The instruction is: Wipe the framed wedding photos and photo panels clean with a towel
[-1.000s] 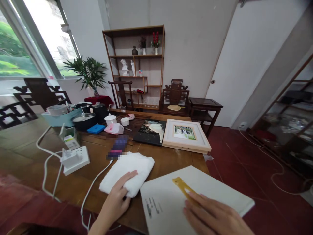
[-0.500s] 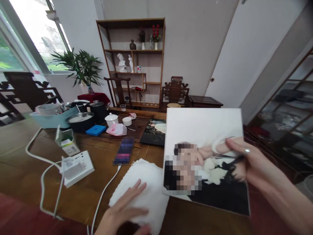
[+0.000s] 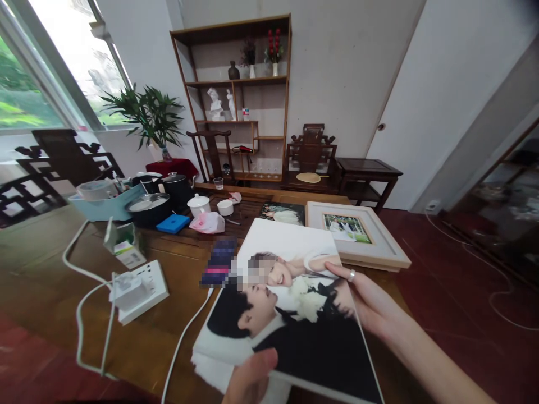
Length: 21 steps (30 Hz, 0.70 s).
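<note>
A large photo panel [image 3: 307, 342] with a picture of a couple and white flowers lies tilted between my hands, above a white cloth [image 3: 210, 367]. My right hand [image 3: 357, 292], with a ring on it, grips the panel's right edge, thumb on the face and the other fingers mostly hidden. At the lower left edge, my left hand [image 3: 252, 376] has its thumb over the front; its fingers are out of sight beneath. The panel covers most of the cloth. Close to the panel's upper left corner is a phone [image 3: 219, 261] with a white cable [image 3: 185, 336].
Behind the panel lie a framed photo [image 3: 393, 247] and a dark picture [image 3: 286, 213]. On the left of the wooden table [image 3: 50, 269] are a white power strip [image 3: 158, 283], an open small box [image 3: 126, 247], a blue box [image 3: 173, 223], a lidded pan [image 3: 147, 210] and a white lidded cup [image 3: 197, 205].
The photo panel has moved left and tilted down over the cloth in my right hand. My left hand has gone from lying on the cloth to holding the panel's edge. The framed photo shows now.
</note>
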Motion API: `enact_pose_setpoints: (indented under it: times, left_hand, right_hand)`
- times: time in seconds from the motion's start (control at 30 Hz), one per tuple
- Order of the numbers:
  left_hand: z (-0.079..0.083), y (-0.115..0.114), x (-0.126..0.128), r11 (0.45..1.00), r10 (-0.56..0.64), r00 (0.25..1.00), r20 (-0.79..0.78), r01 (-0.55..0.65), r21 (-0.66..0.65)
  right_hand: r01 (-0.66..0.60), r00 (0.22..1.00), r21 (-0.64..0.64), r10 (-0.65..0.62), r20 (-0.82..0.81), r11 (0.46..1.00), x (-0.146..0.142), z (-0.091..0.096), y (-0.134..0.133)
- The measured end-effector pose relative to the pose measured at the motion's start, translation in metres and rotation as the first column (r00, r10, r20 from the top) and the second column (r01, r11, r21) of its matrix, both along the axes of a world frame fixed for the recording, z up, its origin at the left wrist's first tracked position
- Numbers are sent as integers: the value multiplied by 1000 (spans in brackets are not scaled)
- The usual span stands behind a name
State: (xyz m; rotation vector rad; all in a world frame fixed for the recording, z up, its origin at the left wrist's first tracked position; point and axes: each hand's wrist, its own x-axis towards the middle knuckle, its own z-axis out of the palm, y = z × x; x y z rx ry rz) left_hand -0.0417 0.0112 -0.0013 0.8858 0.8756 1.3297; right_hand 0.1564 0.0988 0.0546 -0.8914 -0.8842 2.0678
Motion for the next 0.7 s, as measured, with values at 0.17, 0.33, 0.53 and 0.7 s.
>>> enact_pose_setpoints:
  times: [0.17, 0.33, 0.53, 0.7]
  left_hand:
    - [34, 39, 5, 983, 183, 946, 269, -177, -45]
    - [60, 85, 8, 975, 202, 927, 316, -222, 29]
    - [75, 139, 10, 968, 114, 903, 414, -194, 157]
    - [78, 162, 5, 971, 57, 911, 408, -146, 192]
  right_hand:
    - [212, 875, 576, -416, 247, 789, 19, 12, -3]
    - [-521, 580, 830, -631, 514, 197, -2, 56, -6]
    - [-883, 250, 470, -829, 501, 18, -76, 70, 45]
    - [-910, 209, 413, -822, 530, 35, -81, 67, 79]
